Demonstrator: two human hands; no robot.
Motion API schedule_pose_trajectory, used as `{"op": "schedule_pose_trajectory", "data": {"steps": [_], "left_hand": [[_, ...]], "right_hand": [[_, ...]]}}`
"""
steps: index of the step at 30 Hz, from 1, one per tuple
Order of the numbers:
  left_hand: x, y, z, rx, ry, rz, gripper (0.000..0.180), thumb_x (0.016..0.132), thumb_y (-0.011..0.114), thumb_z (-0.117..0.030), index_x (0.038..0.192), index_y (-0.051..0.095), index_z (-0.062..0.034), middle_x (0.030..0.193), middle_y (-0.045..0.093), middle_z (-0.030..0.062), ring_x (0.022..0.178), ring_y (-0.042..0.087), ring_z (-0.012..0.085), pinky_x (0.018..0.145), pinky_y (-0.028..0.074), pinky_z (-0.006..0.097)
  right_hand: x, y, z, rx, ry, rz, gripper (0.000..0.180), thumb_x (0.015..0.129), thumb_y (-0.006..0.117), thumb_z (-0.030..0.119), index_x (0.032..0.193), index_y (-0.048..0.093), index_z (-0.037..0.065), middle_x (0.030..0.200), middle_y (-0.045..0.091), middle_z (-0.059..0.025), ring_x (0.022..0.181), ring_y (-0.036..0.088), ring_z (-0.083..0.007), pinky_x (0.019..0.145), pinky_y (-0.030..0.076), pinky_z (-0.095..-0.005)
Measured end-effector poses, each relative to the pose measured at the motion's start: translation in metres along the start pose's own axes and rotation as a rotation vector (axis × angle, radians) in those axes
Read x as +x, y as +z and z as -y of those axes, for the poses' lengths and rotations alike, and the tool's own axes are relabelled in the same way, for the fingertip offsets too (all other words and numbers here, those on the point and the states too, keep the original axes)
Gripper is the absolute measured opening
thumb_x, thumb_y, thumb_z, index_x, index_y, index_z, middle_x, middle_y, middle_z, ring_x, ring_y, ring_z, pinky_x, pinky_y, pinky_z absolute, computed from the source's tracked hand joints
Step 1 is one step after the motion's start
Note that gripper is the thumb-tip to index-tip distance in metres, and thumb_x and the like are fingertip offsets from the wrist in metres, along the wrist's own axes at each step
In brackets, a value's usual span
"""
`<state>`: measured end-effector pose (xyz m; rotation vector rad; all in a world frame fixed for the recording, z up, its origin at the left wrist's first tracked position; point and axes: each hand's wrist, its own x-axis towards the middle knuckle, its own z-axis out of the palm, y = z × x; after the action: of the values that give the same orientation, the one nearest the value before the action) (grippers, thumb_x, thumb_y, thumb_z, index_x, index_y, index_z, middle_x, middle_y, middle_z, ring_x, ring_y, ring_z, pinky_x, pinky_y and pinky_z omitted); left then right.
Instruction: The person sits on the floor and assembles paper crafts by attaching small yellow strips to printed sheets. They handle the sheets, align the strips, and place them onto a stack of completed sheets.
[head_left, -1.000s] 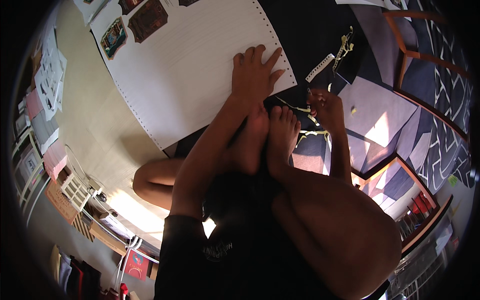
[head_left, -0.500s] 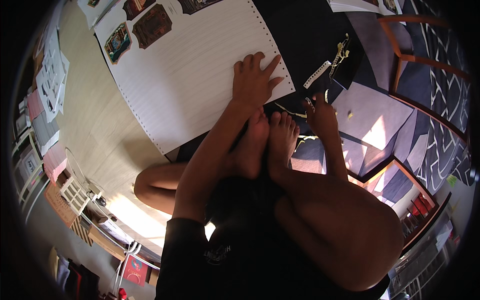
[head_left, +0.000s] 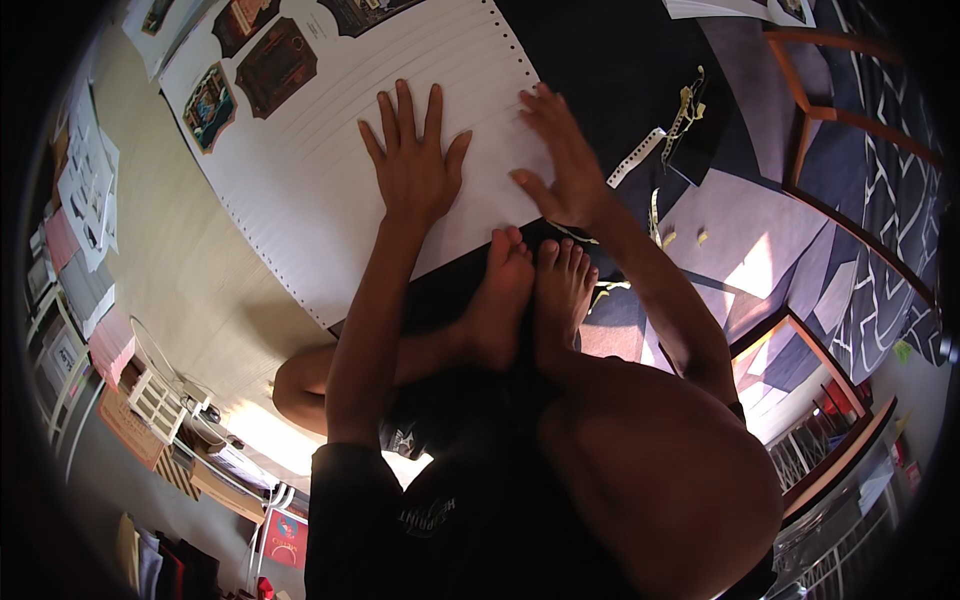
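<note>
A large white sheet point(head_left: 330, 190) with punched holes along its edges lies in front of my feet. My left hand point(head_left: 412, 170) rests flat on its middle, fingers spread. Over the sheet's right edge is my right hand point(head_left: 562, 165), fingers extended and thumb apart, holding nothing; whether its palm touches the paper I cannot tell. Dark ornate printed labels point(head_left: 275, 67) show on the sheet's far left part. A black board or mat point(head_left: 590, 60) reaches out from under the sheet on the right.
Torn perforated paper strips point(head_left: 636, 155) lie right of the sheet, with more scraps beside my right foot point(head_left: 565, 285). A wooden frame point(head_left: 800, 110) stands at far right. Stacked papers point(head_left: 85, 190) and a white rack point(head_left: 155, 395) line the left side.
My left hand has slid left on the sheet and spread its fingers. My right hand has left the paper scraps beside my foot and come up to the sheet's right edge. The sheet has shifted slightly left.
</note>
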<state>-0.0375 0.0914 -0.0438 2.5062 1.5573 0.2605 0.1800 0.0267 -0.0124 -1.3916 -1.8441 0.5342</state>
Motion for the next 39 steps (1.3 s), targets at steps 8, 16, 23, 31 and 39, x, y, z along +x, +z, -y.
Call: {"op": "schedule_pose_trajectory", "data": {"steps": [8, 16, 23, 31, 39], "left_hand": [[0.007, 0.000, 0.002, -0.010, -0.022, 0.054, 0.069, 0.100, 0.054, -0.050, 0.157, 0.038, -0.0150, 0.164, 0.021, 0.0248, 0.152, 0.016, 0.0469, 0.117, 0.008, 0.070], [0.004, -0.007, 0.000, -0.043, -0.039, 0.068, 0.068, 0.099, 0.052, -0.050, 0.155, 0.040, -0.0139, 0.163, 0.025, 0.0252, 0.151, 0.020, 0.0479, 0.116, 0.010, 0.070], [0.011, -0.002, 0.004, -0.077, -0.051, 0.068, 0.065, 0.099, 0.050, -0.053, 0.152, 0.046, -0.0145, 0.162, 0.028, 0.0241, 0.151, 0.022, 0.0468, 0.116, 0.011, 0.070], [0.008, -0.011, 0.003, -0.070, -0.061, 0.103, 0.067, 0.099, 0.052, -0.050, 0.153, 0.043, -0.0111, 0.162, 0.025, 0.0264, 0.150, 0.021, 0.0497, 0.116, 0.011, 0.070], [0.001, -0.034, 0.051, -0.254, -0.132, -0.016, 0.067, 0.097, 0.058, -0.043, 0.153, 0.042, -0.0105, 0.163, 0.026, 0.0245, 0.152, 0.020, 0.0443, 0.119, 0.011, 0.066]], "right_hand": [[0.023, 0.014, 0.000, -0.254, 0.028, 0.502, 0.090, 0.093, 0.052, 0.067, 0.156, 0.033, 0.006, 0.164, 0.021, -0.0249, 0.153, 0.016, -0.0425, 0.124, 0.015, -0.0575], [0.106, 0.036, -0.035, -0.179, -0.025, 0.259, 0.094, 0.094, 0.050, 0.067, 0.158, 0.026, 0.002, 0.164, 0.017, -0.0259, 0.153, 0.015, -0.0437, 0.124, 0.014, -0.0556], [0.130, 0.041, -0.046, -0.068, 0.043, 0.332, 0.099, 0.091, 0.049, 0.074, 0.159, 0.024, 0.005, 0.165, 0.016, -0.0240, 0.154, 0.014, -0.0414, 0.125, 0.017, -0.0509], [0.220, 0.056, -0.073, -0.011, -0.125, 0.047, 0.091, 0.096, 0.049, 0.067, 0.157, 0.026, 0.003, 0.162, 0.027, -0.0240, 0.152, 0.022, -0.0394, 0.124, 0.020, -0.0516], [0.221, 0.081, -0.075, -0.555, -0.223, 0.357, 0.091, 0.092, 0.046, 0.075, 0.162, 0.023, 0.022, 0.168, 0.017, -0.0122, 0.156, 0.011, -0.0298, 0.126, 0.007, -0.0554]]}}
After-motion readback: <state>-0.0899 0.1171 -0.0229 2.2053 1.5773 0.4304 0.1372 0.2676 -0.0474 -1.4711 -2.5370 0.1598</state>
